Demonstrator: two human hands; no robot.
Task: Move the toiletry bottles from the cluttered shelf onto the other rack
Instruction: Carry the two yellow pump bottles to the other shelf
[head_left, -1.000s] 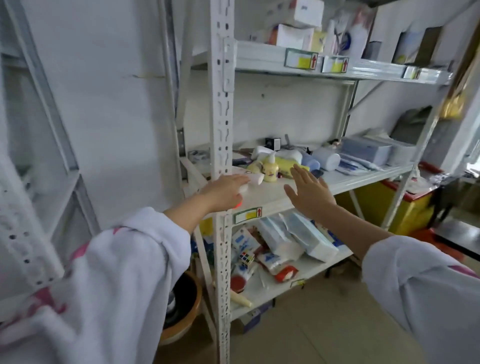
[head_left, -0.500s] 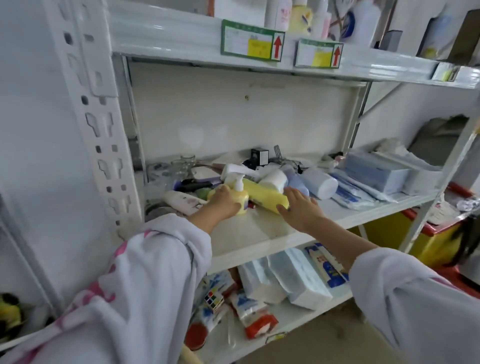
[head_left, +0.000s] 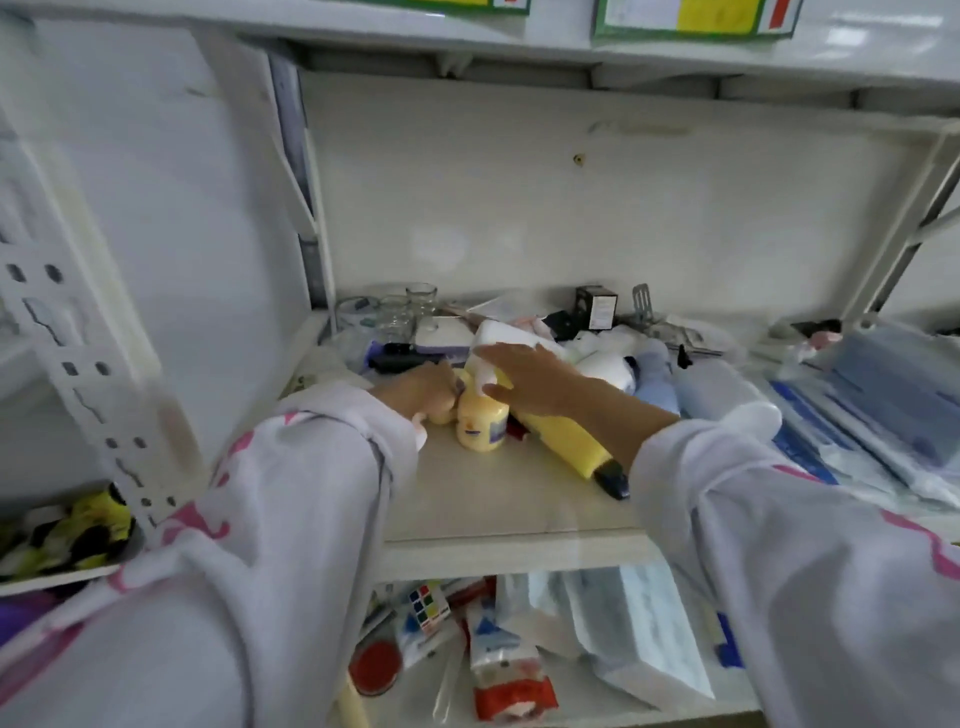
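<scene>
Now both hands have closed in on the shelf: the right hand, fingers spread, lies over the small yellow pump bottle; the left hand curls beside it, grip unclear. Nothing lifted yet.

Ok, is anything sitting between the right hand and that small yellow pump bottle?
Nothing visible. The right hand is flat and open over the small yellow pump bottle, right at its white pump head. The left hand is beside the bottle on the left; the long yellow bottle lies on the right.
</scene>
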